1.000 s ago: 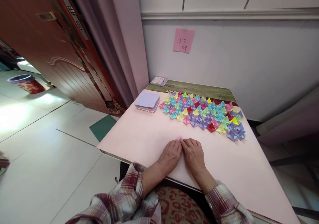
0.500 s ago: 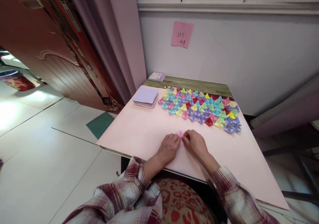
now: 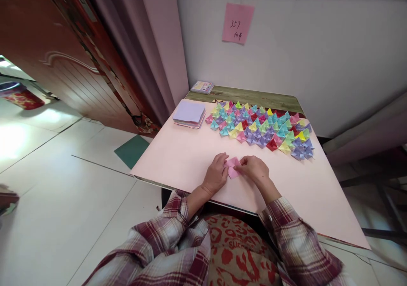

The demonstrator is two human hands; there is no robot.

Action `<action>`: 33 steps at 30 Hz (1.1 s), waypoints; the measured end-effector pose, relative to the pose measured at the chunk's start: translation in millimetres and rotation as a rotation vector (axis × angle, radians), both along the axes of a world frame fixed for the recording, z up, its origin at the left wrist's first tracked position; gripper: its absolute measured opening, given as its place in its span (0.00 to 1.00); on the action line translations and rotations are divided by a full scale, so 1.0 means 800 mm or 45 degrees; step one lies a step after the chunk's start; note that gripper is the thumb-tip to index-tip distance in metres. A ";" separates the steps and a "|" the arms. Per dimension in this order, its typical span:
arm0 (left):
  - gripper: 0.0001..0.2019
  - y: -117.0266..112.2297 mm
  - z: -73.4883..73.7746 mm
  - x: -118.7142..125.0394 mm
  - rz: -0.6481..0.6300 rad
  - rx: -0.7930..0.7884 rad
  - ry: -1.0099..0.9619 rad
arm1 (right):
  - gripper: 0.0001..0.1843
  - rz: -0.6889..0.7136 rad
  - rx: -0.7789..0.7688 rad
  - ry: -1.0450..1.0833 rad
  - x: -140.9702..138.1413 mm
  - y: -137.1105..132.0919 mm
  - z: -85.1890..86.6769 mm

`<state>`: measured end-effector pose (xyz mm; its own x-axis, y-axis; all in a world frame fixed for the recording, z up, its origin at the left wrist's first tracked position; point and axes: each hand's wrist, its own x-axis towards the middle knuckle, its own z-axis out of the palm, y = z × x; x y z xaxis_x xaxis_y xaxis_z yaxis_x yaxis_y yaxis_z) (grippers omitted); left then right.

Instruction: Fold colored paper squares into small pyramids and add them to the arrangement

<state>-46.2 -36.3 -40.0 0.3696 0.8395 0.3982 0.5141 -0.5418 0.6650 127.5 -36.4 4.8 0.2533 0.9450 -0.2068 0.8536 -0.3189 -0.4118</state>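
Observation:
My left hand and my right hand both pinch a small pink folded paper, held just above the pale pink sheet covering the table. The fingers of each hand curl onto the paper's edges from either side. Behind them lies a wide patch of several folded paper pieces in many colours, set close together. A stack of square paper sheets, lilac on top, sits at the far left of the table.
A small printed packet lies on the bare wooden table edge by the wall. A pink note is stuck on the wall. A curtain and a red door stand at left over tiled floor.
Both hands went from lying flat and pressing the pink paper on the table to lifting it and pinching it between the fingers. The view tilted down and shifted slightly.

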 end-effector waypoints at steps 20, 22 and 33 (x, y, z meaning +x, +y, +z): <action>0.09 0.008 0.039 -0.023 -0.219 0.513 0.446 | 0.10 0.510 0.966 -0.179 0.007 -0.066 -0.030; 0.09 -0.001 0.024 -0.025 -0.236 0.458 0.471 | 0.09 0.506 0.905 -0.134 0.006 -0.073 -0.045; 0.01 -0.016 0.025 -0.016 0.088 -0.126 0.138 | 0.11 0.151 0.401 0.369 0.015 -0.061 -0.034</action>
